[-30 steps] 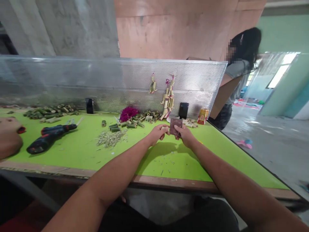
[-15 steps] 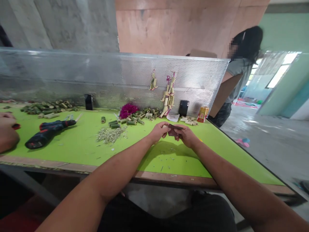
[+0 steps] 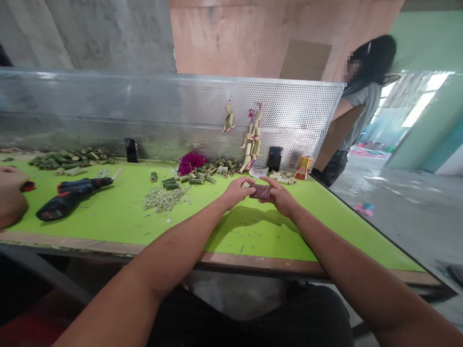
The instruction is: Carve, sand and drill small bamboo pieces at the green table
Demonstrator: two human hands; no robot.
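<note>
Over the green tabletop (image 3: 325, 231), my left hand (image 3: 237, 192) pinches a short pale bamboo piece (image 3: 246, 185). My right hand (image 3: 281, 196) grips a flat reddish-brown piece (image 3: 260, 192) with light marks on its face. The two hands are close together, and the left end of the brown piece touches my left fingertips. Small scraps lie on the table below them. Cut pale bamboo pieces (image 3: 284, 177) lie just behind my right hand, and green bamboo pieces (image 3: 197, 179) are behind and left of my left hand.
A power drill (image 3: 72, 195), a shavings pile (image 3: 164, 198) and purple string (image 3: 191, 164) lie leftward. Bamboo figures (image 3: 251, 140) hang on the perforated panel (image 3: 173, 111). A bottle (image 3: 304, 166) and phone (image 3: 275, 158) stand behind. Another person's hand (image 3: 12, 193) is far left; a person (image 3: 365, 106) stands right.
The brown piece has turned so its broad face shows, where before it was seen more edge-on. My right fingers have shifted on it. The view has tilted slightly.
</note>
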